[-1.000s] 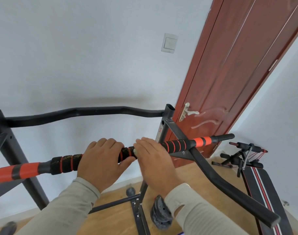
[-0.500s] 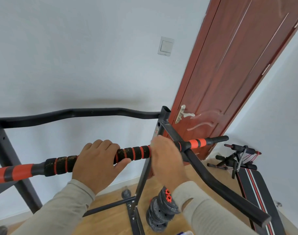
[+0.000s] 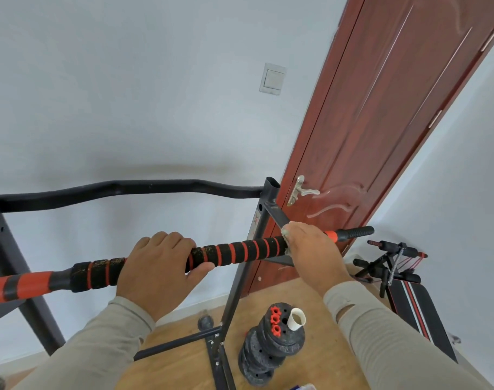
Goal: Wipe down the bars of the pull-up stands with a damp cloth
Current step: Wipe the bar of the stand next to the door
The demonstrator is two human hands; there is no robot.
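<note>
We clench our left hand (image 3: 158,267) around the near black-and-red foam-padded bar (image 3: 240,249) while our right hand (image 3: 310,249) grips a scrap of pale damp cloth (image 3: 284,229) near its right end; the far black curved bar (image 3: 127,190) looks unwiped, we judge.

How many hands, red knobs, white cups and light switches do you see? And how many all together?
Hands: 2, left hand and right hand
Red knobs: 3
White cup: 1
Light switch: 1
Total: 7
</note>
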